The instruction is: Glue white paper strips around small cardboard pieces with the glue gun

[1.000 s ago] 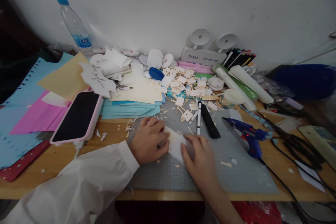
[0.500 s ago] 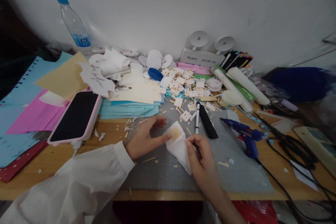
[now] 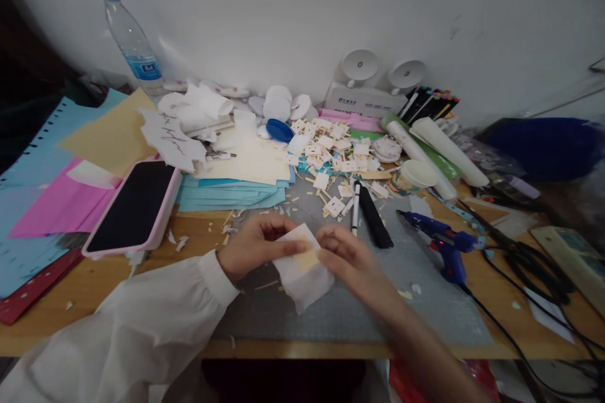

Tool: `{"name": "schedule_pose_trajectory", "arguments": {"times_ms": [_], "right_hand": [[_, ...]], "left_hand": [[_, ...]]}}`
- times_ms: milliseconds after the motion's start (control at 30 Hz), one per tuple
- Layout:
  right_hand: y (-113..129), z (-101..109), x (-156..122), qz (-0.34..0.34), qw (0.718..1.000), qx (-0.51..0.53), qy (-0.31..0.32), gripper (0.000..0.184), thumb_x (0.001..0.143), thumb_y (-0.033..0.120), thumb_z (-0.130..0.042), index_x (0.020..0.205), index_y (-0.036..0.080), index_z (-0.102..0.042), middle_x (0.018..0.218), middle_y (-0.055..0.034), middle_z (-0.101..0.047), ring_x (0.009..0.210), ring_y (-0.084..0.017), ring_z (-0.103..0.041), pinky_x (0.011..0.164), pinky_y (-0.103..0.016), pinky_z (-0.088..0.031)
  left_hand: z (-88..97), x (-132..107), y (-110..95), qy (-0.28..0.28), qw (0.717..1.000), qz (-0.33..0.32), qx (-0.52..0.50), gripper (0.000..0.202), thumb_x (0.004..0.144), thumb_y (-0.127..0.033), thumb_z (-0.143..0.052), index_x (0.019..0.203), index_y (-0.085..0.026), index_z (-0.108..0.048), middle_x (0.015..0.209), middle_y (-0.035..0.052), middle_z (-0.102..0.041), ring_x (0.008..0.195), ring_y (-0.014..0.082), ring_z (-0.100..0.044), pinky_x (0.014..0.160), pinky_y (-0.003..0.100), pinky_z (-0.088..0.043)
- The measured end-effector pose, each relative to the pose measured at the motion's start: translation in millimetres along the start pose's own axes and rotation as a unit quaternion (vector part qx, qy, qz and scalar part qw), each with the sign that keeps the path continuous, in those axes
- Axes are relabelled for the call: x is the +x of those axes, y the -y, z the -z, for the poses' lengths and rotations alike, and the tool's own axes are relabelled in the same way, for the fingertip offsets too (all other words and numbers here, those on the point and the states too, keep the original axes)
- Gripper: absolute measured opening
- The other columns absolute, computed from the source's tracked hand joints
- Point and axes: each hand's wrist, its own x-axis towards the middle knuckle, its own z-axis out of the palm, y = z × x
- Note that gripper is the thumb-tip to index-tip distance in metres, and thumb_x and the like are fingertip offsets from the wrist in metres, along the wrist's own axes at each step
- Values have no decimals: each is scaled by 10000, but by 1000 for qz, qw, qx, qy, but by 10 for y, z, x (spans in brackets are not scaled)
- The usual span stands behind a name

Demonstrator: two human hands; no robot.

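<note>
Both my hands hold a crumpled white tissue point(image 3: 302, 277) with a yellowish patch, just above the grey cutting mat point(image 3: 425, 315). My left hand point(image 3: 255, 245), in a white sleeve, pinches the tissue's upper left edge with its fingers closed. From the right, my right hand point(image 3: 350, 258) grips the tissue's top, fingers curled and slightly blurred. Beyond the hands lie a white pen point(image 3: 356, 211), a black marker point(image 3: 373, 217) and a pile of small cream paper squares point(image 3: 331, 151).
A blue glue gun point(image 3: 442, 242) with a black cord lies right of the hands. A phone in a pink case point(image 3: 135, 208) rests on blue and pink paper sheets at left. A water bottle point(image 3: 130, 41) stands by the wall. Scissors point(image 3: 534, 258) and paper rolls point(image 3: 439, 148) sit at right.
The tissue went from pressed flat on the mat to lifted and bunched between both hands. My right hand moved up and left onto the tissue; my left hand closed on it.
</note>
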Motion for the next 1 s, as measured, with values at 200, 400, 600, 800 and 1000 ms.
{"name": "schedule_pose_trajectory", "arguments": {"times_ms": [200,400,600,800,1000], "right_hand": [[-8,121,312,-50,997,50,8,269,784,442,-641,818,209,-511,590,64,-502,486,-87,-447,442,-189,-308],[-139,153,442,-37,995,75,50,301,746,471,-661,809,207,-531,701,34,-557,612,-111,-519,530,-209,-402],[-241,233,376,-47,995,67,61,239,799,415,-613,767,208,-498,673,38,-517,584,-103,-483,501,-202,-384],[-218,238,339,16,999,-21,43,125,828,332,-590,859,218,-551,754,20,-543,647,-115,-511,532,-211,-403],[-210,245,349,56,996,-64,21,73,840,265,-563,796,207,-569,745,15,-581,682,-125,-551,571,-223,-423]], "left_hand": [[62,62,47,-83,996,-13,-16,209,701,-287,-764,800,-125,-679,715,-1,-672,604,97,-571,567,193,-431],[77,98,66,-50,997,-15,59,201,713,-291,-747,721,-105,-670,662,6,-648,589,102,-554,551,197,-422],[72,139,44,-68,988,-46,129,166,773,-294,-685,756,-129,-683,635,-8,-613,545,85,-521,505,181,-422],[53,112,43,-40,967,-65,243,174,815,-292,-637,794,-125,-682,673,27,-638,576,113,-552,523,205,-446],[22,110,46,-30,909,-198,365,117,846,-219,-603,801,-140,-676,780,55,-661,731,148,-601,676,252,-472]]}}
